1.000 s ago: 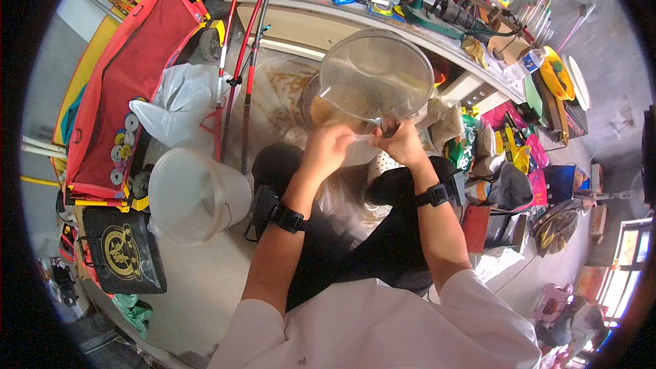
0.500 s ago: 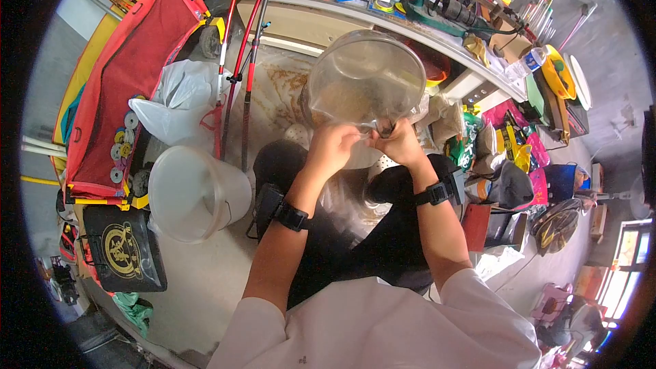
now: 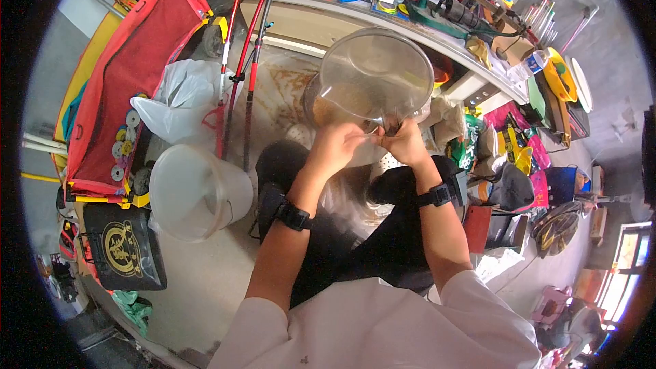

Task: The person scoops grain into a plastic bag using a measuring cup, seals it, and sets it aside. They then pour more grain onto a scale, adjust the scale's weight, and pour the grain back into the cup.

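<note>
Head view, item list, all places taken from the clear round vessel point(image 3: 376, 61).

Clear vessel: one, tilted, in front of the person, between the knees and the desk point(image 3: 301, 25); near edge at the hands.
Tan loose material point(image 3: 339, 104): seen at the vessel's near left part; whether inside it or in a container beneath, cannot tell.
Right hand point(image 3: 407, 145): closed about a dark part at the vessel's near edge, thumb on the upper side.
Left hand point(image 3: 335, 150): thumb and fingers drawn narrow at the same edge, beside the right; what lies between the fingertips, cannot tell.
Pale bucket point(image 3: 166, 188): left of the vessel and nearer the person, mouth tipped toward the camera.
White bag point(image 3: 179, 99): farther left of the vessel.
Red-and-black rods point(image 3: 253, 82): upright, between bag and vessel.

Handling notes, by judgement: right hand best used as the anchor, wrist firm, so the vessel holds one tilt; left fingers best worked in small pinches close to the edge. A sudden tip could scatter the loose material.
</note>
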Motion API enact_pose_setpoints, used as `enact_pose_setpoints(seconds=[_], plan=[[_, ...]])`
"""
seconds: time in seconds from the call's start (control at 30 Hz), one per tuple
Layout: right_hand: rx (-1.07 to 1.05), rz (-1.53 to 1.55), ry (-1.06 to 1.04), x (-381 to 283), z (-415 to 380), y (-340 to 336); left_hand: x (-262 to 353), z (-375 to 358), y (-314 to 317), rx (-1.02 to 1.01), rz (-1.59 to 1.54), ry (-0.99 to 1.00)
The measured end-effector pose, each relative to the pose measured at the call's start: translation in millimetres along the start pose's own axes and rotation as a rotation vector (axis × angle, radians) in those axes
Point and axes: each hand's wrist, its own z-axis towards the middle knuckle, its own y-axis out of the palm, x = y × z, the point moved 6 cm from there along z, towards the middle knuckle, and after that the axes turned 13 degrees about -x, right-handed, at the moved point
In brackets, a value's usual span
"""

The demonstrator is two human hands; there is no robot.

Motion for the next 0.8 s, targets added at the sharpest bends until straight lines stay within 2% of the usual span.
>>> enact_pose_setpoints(seconds=[0.1, 0.17, 0.3, 0.37, 0.47, 0.6, 0.8], plan=[[0.018, -0.07, -0.046, -1, -1, -4, 4, 0, -6, -0.043, 0.132, -0.05], [0.106, -0.118, -0.154, -4, -2, -7, 1, -1, -7, -0.061, 0.185, -0.079], [0.138, -0.087, -0.152, -2, -4, -12, 4, -1, -10, -0.016, 0.264, -0.062], [0.123, -0.143, 0.009, 5, -4, -16, 9, -2, -13, 0.001, 0.299, -0.077], [0.15, -0.065, -0.05, 5, -3, -18, 10, -2, -14, 0.012, 0.276, -0.072], [0.148, -0.11, -0.022, 10, -2, -19, 10, -2, -15, 0.021, 0.271, -0.094], [0.19, -0.139, -0.112, 10, 0, -20, 3, -3, -17, 0.049, 0.257, -0.094]])
